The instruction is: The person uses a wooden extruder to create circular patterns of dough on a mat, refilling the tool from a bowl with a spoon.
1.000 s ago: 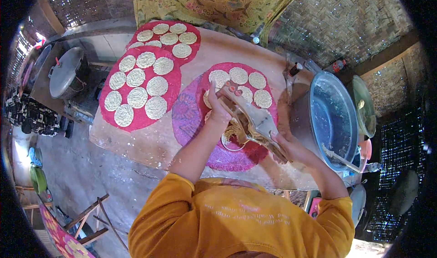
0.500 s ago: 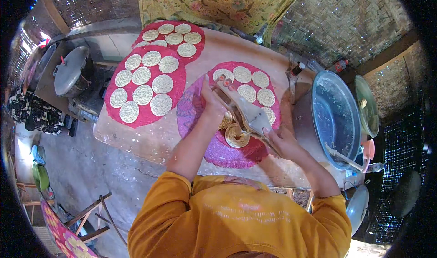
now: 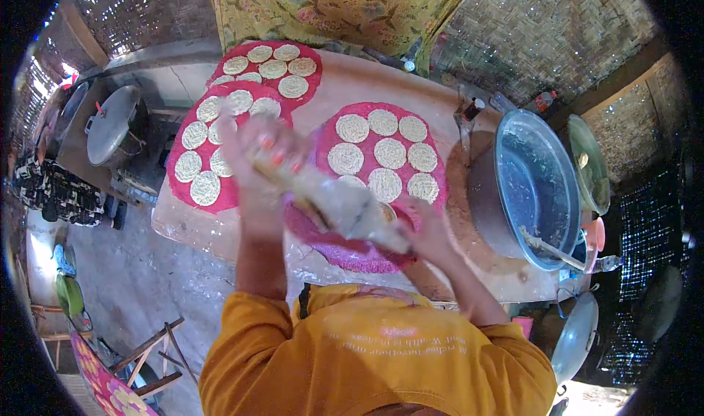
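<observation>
Mustard-yellow sleeves are extended toward a pale table, where a long, pale tool is held at a slant between two bare hands, its outline smeared by motion. Its upper-left end, marked by red spots, is grasped by the left hand, while its lower-right end is gripped by the right hand; individual fingers are too blurred to be made out. Raised in front of the body, the tool is seen across the near-left part of a red-and-purple mat, on which pale, textured discs are set in rows. More discs are spread on a red mat at left, partly covered from view by the left hand, and on another red mat at the far edge. At right, a large basin is stood with a pale-handled implement leaned inside. Floral yellow cloth is hung beyond the table, beside woven walling, and a lidded pot is placed at far left.
</observation>
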Available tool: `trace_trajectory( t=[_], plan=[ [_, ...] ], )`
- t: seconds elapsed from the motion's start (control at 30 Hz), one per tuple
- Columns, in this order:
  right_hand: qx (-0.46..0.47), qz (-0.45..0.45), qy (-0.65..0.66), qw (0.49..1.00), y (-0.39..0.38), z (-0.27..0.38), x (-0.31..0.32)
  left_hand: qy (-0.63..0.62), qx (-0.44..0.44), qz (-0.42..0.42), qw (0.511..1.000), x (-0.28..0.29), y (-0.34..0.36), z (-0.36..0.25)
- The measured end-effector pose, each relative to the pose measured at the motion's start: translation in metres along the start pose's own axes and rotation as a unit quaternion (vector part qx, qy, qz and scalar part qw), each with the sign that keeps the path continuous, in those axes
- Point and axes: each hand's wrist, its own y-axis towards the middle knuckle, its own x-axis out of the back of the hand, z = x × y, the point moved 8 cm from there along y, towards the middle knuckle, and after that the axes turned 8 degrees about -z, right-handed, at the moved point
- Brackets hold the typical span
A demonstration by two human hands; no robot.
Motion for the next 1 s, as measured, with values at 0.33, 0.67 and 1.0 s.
trace_trajectory(
  t=[0.33, 0.67, 1.0],
  plan=[
    [0.022, -0.048, -0.088, 0.995, -0.017, 0.000, -0.045, 0.379, -0.072, -0.246, 0.889, 0.005, -0.113, -0.025],
    [-0.032, -0.134, -0.133, 0.981, -0.021, -0.015, 0.017, 0.452, -0.052, -0.183, 0.872, 0.005, -0.101, -0.026],
    [-0.052, -0.071, -0.210, 0.974, -0.030, -0.042, 0.013, 0.404, -0.092, -0.210, 0.886, 0.011, -0.100, -0.029]
  ],
)
